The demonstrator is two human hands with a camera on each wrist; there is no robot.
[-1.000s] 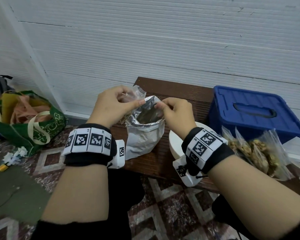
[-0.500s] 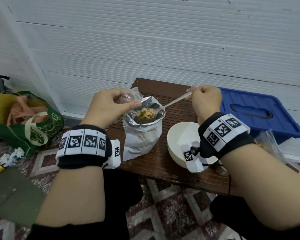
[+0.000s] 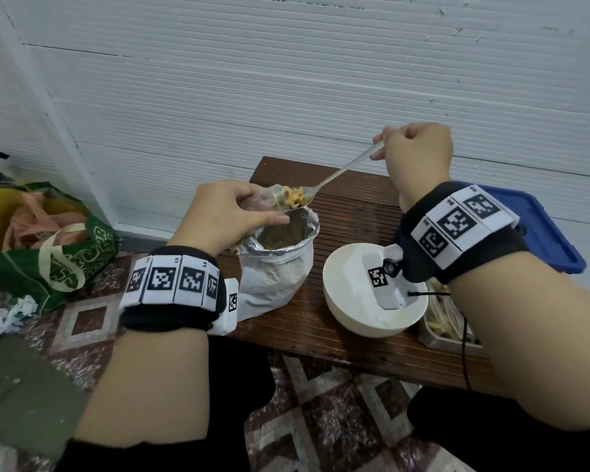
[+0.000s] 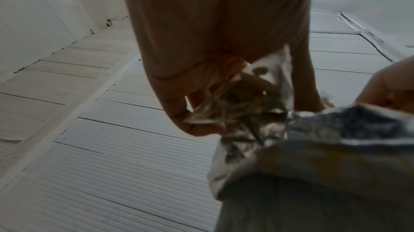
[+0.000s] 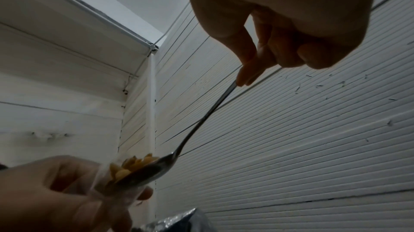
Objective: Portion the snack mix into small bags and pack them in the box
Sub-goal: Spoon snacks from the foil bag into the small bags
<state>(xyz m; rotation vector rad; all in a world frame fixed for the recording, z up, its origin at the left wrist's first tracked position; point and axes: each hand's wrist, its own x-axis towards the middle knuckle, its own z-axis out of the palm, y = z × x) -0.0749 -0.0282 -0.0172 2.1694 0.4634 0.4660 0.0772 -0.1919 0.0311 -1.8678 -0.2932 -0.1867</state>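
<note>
The spoon [image 3: 334, 177], pinched at its handle end by the right hand [image 3: 418, 155], slants down and left; its bowl, heaped with snack mix [image 3: 294, 195], reaches the mouth of a small clear bag [image 3: 273, 199] gripped by the left hand [image 3: 225, 216]. Directly below stands the open foil pouch [image 3: 280, 264] on the desk [image 3: 348, 212]. Right of it sits a white bowl [image 3: 348, 301]; further right a blue box [image 3: 545, 233] and what appears to be a metal tray [image 3: 450, 338]. A green bag [image 3: 58, 253] lies on the floor, left.
</note>
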